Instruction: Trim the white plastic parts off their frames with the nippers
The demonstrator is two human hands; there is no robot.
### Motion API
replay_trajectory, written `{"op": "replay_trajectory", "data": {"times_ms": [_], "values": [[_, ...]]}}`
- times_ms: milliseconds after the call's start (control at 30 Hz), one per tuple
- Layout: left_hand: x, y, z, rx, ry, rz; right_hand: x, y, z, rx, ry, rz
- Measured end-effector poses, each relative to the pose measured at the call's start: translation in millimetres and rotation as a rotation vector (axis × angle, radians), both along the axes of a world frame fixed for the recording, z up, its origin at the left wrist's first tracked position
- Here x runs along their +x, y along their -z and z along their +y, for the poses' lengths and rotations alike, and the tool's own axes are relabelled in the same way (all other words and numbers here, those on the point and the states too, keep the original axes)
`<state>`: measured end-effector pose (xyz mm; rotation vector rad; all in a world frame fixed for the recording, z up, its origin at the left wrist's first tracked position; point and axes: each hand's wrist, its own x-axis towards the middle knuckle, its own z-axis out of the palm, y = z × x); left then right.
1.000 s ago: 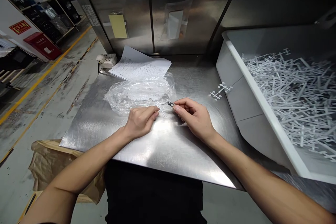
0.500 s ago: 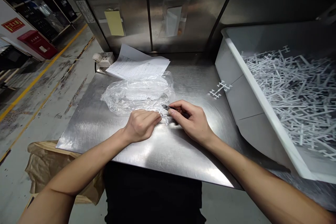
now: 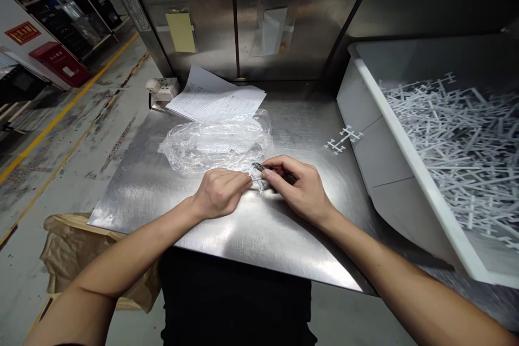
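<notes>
Two hands: gripping, with left hand [image 3: 222, 192], one thin white branched plastic piece [image 3: 260, 188]; pinching, with right hand [image 3: 299, 186], a slim dark tool [image 3: 258, 166], exact kind too small to tell.
Fingers: drawn closed around each item, without visible spread.
Branched piece: projecting from left fingertips toward right.
Step in hand: judged to be working tool against piece; contact unconfirmed.
Next move: judged to call for a steady left pinch and small, controlled right-finger effort.
Grey plastic tub [image 3: 397, 200]: well right of fingers, holding a large heap of white stick-like plastic pieces [image 3: 454, 157].
Stray white piece [image 3: 344, 139]: outside, by tub wall, right of fingers.
Clear crumpled plastic bag [image 3: 214, 140]: just beyond fingers, with contents undeterminable.
Brown paper bag [image 3: 67, 254]: left of and nearer than left fingers, with interior mostly hidden.
</notes>
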<state>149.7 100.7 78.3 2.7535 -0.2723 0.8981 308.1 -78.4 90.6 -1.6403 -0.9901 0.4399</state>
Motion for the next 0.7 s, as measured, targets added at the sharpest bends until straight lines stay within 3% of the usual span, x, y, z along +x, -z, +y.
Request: {"op": "replay_trajectory", "data": {"times_ms": [467,700], "values": [[1.4,-0.7,-0.5,0.024,0.025,-0.031,1.4,1.1,-1.6,0.002,-0.045,-0.012],[2.7,3.2,-1.1,-0.014,0.048,-0.065,1.1,8.5,0.2,-0.009,-0.046,0.115]]}}
